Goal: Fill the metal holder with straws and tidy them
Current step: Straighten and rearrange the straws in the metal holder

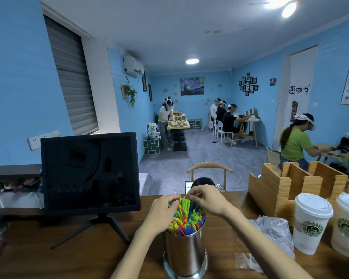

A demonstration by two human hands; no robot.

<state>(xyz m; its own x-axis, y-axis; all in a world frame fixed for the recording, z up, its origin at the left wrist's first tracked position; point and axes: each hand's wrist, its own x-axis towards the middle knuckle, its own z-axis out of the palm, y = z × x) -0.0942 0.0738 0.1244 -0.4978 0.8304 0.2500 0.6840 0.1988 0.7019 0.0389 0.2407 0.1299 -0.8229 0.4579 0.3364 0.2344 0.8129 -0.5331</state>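
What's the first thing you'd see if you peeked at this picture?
The bright straws bunched in the shiny metal holder at the bottom middle, with the left hand and right hand touching their tops. A big dark screen stands to the left, two lidded paper cups on the right.

Glossy metal holder (184,252), plastic straws (186,216), wooden counter (89,260).

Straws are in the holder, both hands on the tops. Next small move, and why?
Probably press the raised far straws down level. They fan out unevenly above the metal holder, and the left hand and right hand already pinch the tops at the back.
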